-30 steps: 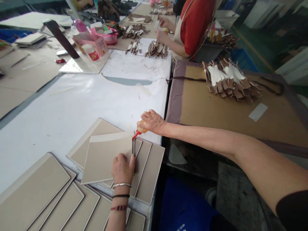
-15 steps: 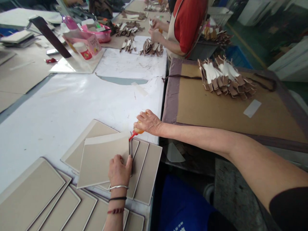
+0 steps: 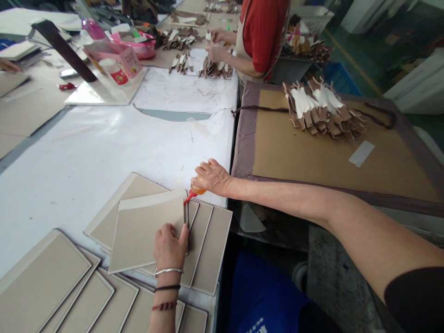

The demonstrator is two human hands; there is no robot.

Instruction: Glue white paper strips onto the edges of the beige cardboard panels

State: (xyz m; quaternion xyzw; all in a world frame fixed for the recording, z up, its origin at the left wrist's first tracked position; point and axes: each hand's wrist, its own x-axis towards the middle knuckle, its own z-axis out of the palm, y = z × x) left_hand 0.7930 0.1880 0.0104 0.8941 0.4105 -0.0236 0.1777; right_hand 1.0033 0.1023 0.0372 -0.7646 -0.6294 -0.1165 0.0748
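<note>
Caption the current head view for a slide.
Left hand on a beige panel, right hand holding a red-tipped bottle at the panel's edge.

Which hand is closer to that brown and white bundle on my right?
Right. Your right hand, holding the red-tipped bottle, is left of the bundle, toward you; your left hand is farther left and nearer you, on a beige panel.

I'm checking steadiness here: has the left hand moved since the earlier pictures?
No, not visibly: against the fanned panels beside it, the left hand keeps its place; the whole view shifted slightly instead.
</note>
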